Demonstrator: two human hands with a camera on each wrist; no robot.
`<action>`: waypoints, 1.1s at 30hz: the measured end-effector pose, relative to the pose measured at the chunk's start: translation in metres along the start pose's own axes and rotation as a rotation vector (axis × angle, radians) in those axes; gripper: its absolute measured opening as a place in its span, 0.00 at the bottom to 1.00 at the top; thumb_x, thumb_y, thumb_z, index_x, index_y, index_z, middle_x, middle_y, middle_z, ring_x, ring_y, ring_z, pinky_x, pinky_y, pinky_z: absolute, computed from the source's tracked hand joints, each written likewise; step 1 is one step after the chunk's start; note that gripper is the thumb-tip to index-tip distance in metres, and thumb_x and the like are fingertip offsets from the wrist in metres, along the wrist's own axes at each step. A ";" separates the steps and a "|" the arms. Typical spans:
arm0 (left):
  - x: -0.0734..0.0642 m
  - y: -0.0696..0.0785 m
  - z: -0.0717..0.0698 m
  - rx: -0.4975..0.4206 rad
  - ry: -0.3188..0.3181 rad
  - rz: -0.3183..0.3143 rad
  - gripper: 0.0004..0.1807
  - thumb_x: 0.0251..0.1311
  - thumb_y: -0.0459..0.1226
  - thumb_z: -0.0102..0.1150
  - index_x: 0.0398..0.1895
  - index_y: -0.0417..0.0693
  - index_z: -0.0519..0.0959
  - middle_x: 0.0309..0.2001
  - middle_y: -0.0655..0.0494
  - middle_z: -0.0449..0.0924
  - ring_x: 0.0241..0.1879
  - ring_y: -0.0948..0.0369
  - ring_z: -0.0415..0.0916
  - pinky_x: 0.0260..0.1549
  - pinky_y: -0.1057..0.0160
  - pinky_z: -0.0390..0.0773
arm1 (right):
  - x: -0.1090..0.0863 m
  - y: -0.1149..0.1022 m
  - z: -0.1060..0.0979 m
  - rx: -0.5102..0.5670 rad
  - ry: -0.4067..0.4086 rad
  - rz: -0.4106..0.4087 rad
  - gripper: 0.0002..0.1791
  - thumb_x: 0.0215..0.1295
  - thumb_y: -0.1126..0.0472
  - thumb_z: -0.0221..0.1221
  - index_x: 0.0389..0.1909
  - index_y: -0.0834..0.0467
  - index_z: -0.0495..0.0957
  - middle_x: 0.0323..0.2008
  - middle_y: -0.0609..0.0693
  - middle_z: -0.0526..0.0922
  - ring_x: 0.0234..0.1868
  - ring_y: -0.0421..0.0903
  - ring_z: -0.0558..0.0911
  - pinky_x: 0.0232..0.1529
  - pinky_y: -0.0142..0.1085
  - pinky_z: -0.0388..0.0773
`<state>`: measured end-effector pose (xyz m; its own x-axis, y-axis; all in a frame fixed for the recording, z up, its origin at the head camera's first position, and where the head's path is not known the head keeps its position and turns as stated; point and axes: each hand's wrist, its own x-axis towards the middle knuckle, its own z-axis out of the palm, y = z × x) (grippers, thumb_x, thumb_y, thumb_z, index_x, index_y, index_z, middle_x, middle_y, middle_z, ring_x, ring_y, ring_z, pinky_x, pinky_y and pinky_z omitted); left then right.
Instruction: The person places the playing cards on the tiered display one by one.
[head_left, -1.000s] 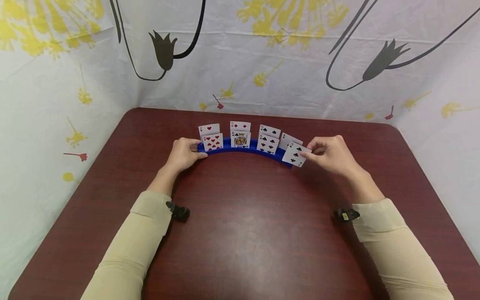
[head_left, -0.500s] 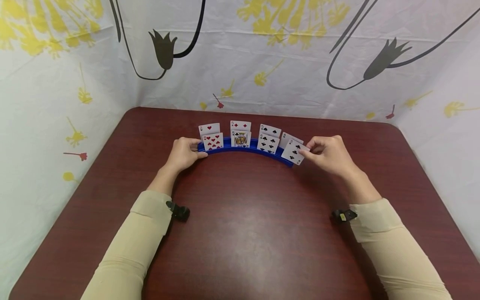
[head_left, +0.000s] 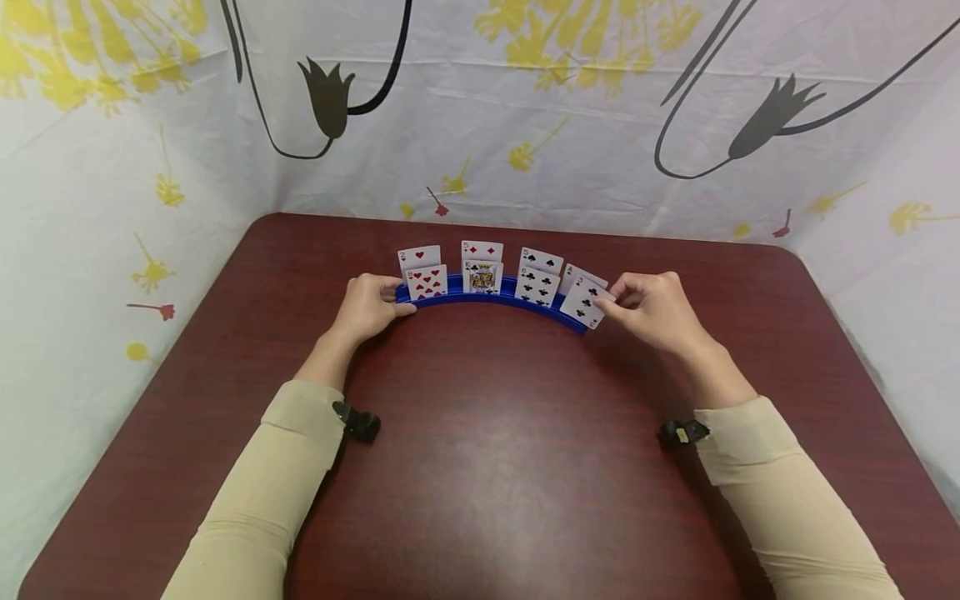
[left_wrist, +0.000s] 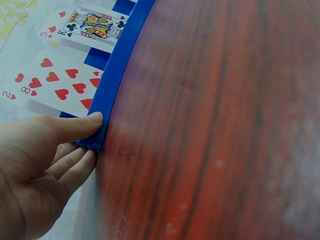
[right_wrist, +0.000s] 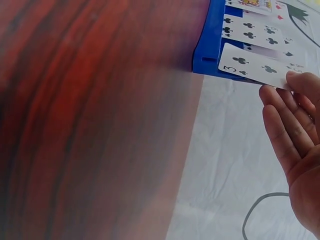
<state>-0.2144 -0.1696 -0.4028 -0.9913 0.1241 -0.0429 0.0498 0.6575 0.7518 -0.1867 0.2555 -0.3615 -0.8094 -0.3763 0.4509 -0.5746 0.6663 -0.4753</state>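
A curved blue playing card holder (head_left: 453,285) stands toward the back of the table. My left hand (head_left: 366,308) grips its left end, thumb on the front edge and fingers behind, as the left wrist view shows. At the right end, my right hand (head_left: 656,308) pinches the three of clubs (right_wrist: 255,66) by its outer edge. This card leans tilted in front of an ace (head_left: 576,277), and its lower edge is at the holder's front row. Left of it stand the six of clubs (head_left: 536,287), the king of clubs (head_left: 482,277) and the eight of hearts (head_left: 427,283).
Behind the front cards rise the two of hearts (head_left: 418,257), five of diamonds (head_left: 482,250) and five of spades (head_left: 542,260). The dark red wooden table (head_left: 495,467) extends toward me. A patterned white cloth (head_left: 480,142) hangs around its back and sides.
The three of clubs has shifted slightly left and settled closer to the holder, with my right hand following. My left hand keeps its grip in the same place.
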 end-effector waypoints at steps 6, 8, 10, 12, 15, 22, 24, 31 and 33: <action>0.000 0.000 0.000 0.001 0.003 0.001 0.27 0.61 0.35 0.72 0.62 0.33 0.78 0.53 0.36 0.83 0.52 0.47 0.84 0.51 0.50 0.82 | 0.002 -0.001 0.001 -0.009 0.003 -0.002 0.13 0.56 0.65 0.74 0.20 0.55 0.80 0.18 0.46 0.85 0.19 0.37 0.84 0.22 0.21 0.73; 0.000 0.000 0.000 -0.002 0.004 0.001 0.27 0.61 0.35 0.72 0.62 0.33 0.78 0.53 0.36 0.83 0.52 0.47 0.84 0.51 0.50 0.82 | 0.002 -0.002 0.002 -0.007 -0.002 -0.003 0.13 0.56 0.65 0.74 0.20 0.55 0.80 0.18 0.46 0.85 0.19 0.37 0.84 0.22 0.22 0.73; 0.000 0.000 0.000 -0.002 0.004 0.003 0.27 0.60 0.35 0.72 0.62 0.33 0.79 0.53 0.36 0.83 0.52 0.47 0.84 0.51 0.50 0.82 | 0.002 -0.002 0.003 -0.009 -0.004 -0.008 0.13 0.56 0.65 0.74 0.20 0.55 0.79 0.18 0.46 0.84 0.19 0.37 0.83 0.22 0.22 0.73; 0.000 0.000 0.000 -0.002 0.003 0.004 0.27 0.60 0.35 0.72 0.62 0.33 0.79 0.53 0.36 0.83 0.52 0.47 0.84 0.51 0.50 0.82 | 0.003 -0.001 0.004 -0.011 -0.004 -0.014 0.13 0.56 0.65 0.74 0.20 0.55 0.79 0.17 0.46 0.84 0.19 0.37 0.83 0.21 0.22 0.72; -0.001 0.000 0.000 0.000 0.003 0.005 0.27 0.60 0.35 0.72 0.62 0.33 0.78 0.53 0.36 0.83 0.52 0.47 0.84 0.51 0.50 0.82 | 0.003 -0.001 0.006 -0.006 -0.001 -0.017 0.14 0.56 0.66 0.74 0.19 0.55 0.79 0.17 0.46 0.84 0.18 0.37 0.83 0.21 0.22 0.72; 0.000 0.000 0.000 0.007 0.005 0.008 0.27 0.60 0.35 0.72 0.62 0.34 0.79 0.54 0.36 0.83 0.52 0.47 0.84 0.51 0.50 0.82 | 0.002 -0.002 0.008 0.011 -0.015 -0.011 0.14 0.56 0.66 0.74 0.19 0.56 0.79 0.17 0.46 0.84 0.19 0.40 0.83 0.21 0.21 0.70; 0.000 0.000 0.000 0.008 0.005 0.008 0.27 0.60 0.35 0.72 0.62 0.34 0.79 0.54 0.36 0.83 0.52 0.47 0.84 0.51 0.50 0.82 | 0.002 -0.002 0.009 0.013 -0.024 -0.005 0.14 0.56 0.65 0.74 0.19 0.56 0.79 0.17 0.46 0.84 0.19 0.40 0.84 0.21 0.21 0.70; -0.001 0.000 0.000 0.001 0.004 0.001 0.27 0.61 0.35 0.72 0.62 0.34 0.79 0.54 0.36 0.83 0.52 0.47 0.84 0.51 0.50 0.82 | 0.001 0.001 0.010 0.008 -0.047 -0.001 0.14 0.57 0.65 0.74 0.20 0.56 0.79 0.18 0.46 0.84 0.21 0.40 0.85 0.23 0.20 0.72; -0.001 0.000 0.000 -0.002 0.002 -0.004 0.27 0.61 0.35 0.72 0.62 0.34 0.78 0.54 0.36 0.82 0.52 0.47 0.84 0.52 0.50 0.82 | 0.001 0.002 0.011 0.011 -0.051 -0.005 0.14 0.57 0.65 0.74 0.20 0.56 0.79 0.19 0.45 0.84 0.21 0.41 0.85 0.23 0.20 0.73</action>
<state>-0.2137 -0.1695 -0.4025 -0.9917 0.1201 -0.0450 0.0453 0.6568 0.7527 -0.1902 0.2495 -0.3697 -0.8117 -0.4117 0.4144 -0.5794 0.6573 -0.4819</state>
